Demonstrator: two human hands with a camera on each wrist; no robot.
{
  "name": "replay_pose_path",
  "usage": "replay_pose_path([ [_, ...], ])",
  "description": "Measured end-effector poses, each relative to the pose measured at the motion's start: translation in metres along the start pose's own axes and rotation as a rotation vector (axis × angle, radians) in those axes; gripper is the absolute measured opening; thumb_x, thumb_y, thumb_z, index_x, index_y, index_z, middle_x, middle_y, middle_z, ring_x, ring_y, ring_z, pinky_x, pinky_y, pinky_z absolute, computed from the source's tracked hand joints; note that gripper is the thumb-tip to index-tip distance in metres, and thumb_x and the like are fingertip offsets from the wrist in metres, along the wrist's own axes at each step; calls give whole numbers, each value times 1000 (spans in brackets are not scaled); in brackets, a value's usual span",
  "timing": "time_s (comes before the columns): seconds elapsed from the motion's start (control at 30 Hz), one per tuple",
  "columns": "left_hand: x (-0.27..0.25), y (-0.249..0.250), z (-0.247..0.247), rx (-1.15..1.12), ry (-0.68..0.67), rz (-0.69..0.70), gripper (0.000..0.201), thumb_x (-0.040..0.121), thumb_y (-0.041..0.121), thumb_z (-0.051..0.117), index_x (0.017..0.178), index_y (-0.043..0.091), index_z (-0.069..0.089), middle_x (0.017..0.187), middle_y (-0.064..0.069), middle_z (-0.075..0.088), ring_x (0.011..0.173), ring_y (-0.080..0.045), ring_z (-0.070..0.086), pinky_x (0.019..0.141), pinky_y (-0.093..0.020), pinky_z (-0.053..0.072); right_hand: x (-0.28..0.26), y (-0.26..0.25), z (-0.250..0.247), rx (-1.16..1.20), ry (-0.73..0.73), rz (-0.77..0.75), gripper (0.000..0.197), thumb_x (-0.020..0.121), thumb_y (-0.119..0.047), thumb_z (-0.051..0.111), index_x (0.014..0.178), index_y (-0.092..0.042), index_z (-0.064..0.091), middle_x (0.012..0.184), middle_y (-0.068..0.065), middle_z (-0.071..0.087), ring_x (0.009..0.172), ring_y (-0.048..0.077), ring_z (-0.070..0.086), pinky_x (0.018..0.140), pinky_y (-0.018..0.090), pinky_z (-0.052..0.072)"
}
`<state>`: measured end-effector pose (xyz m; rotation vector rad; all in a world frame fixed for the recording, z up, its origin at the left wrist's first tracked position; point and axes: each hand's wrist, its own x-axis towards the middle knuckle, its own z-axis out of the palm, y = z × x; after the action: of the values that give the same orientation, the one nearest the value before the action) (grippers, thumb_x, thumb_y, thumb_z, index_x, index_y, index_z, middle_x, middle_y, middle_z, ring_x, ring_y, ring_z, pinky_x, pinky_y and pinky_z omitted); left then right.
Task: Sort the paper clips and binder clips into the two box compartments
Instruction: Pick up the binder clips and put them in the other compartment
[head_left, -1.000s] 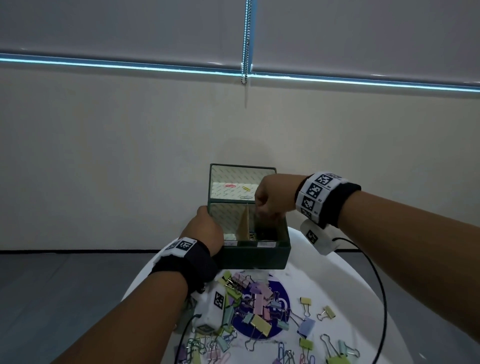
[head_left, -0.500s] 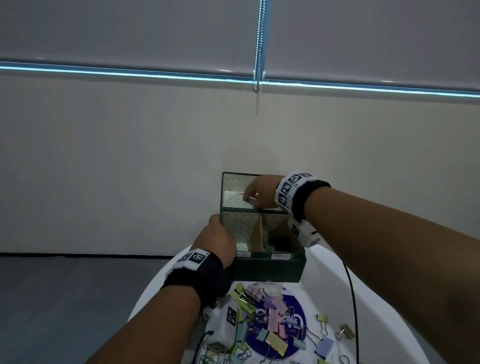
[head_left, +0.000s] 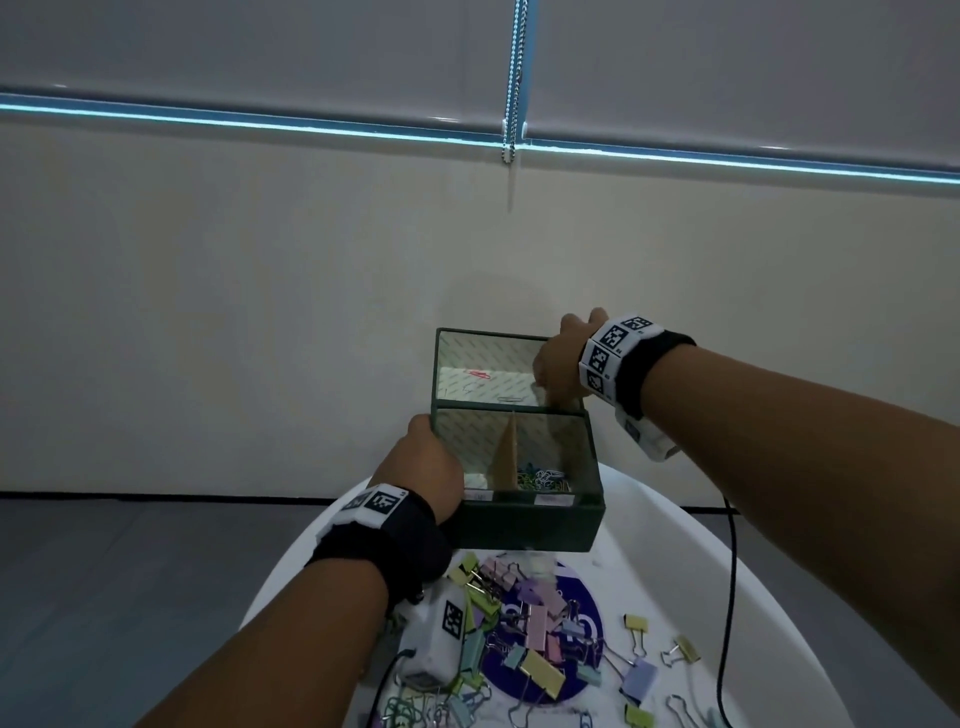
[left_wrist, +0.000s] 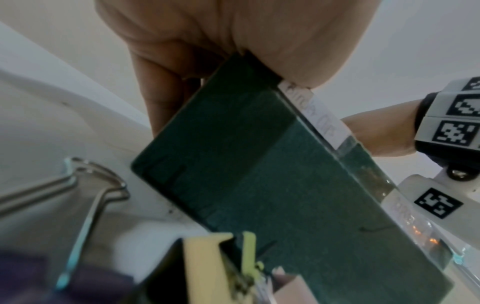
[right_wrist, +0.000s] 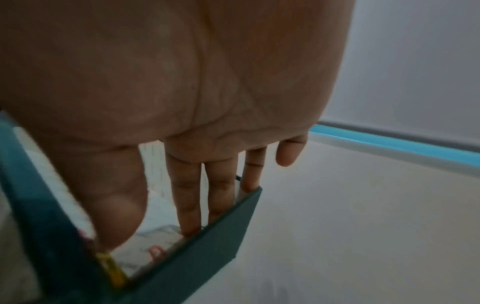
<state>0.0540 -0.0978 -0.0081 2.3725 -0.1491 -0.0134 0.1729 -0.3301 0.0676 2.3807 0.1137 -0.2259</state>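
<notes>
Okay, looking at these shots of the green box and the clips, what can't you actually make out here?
- Left compartment contents: head view, the left hand covers its floor.
- Right hand fingertips: head view, hidden behind the hand; right wrist view too blurred to show whether they hold a clip.
- Box labels: too small in head view, blurred in left wrist view.
- Clip pile: cut off by the bottom edge.

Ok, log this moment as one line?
left hand: holds box | right hand: fingers inside lid | binder clips: unsorted on table

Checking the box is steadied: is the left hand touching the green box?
Touching. Left wrist view shows the left hand gripping the green box corner.
</notes>
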Motion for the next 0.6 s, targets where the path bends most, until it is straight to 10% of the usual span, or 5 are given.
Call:
replay_pose_path([
  [0.17,0,1,-1,9,-6,-5,16,100,15,38,114,9,43,109,-14,61,91,-30,60,83,-38,51,5,-5,-3,89,-9,1,43,82,-66,53,115,-39,60,114,-2,64,102,29,56,79,50,43],
  [0.3,0,1,0,5,1,-8,17,101,17,37,115,10,43,108,-13,61,89,-29,59,84,-38,51,154,31,111,150,-122,-176,55,57,-77,62,105,-50,59,98,-17,71,65,18,55,68,54,46],
  [0.43,0,1,0,-8,5,-14,18,101,18,36,115,11,44,110,-13,61,91,-29,60,86,-40,52,-8,-1,-4,211,-64,-106,27,83,-40,68,107,-29,74,107,-1,72,85,26,67,57,21,44],
  [0.6,-1,3,-1,-19,2,-24,19,100,16,36,116,10,45,108,-13,61,91,-30,61,83,-39,51,-60,-10,-30,429,-25,-129,15,94,-26,64,99,-18,75,92,1,69,65,13,55,47,18,34],
])
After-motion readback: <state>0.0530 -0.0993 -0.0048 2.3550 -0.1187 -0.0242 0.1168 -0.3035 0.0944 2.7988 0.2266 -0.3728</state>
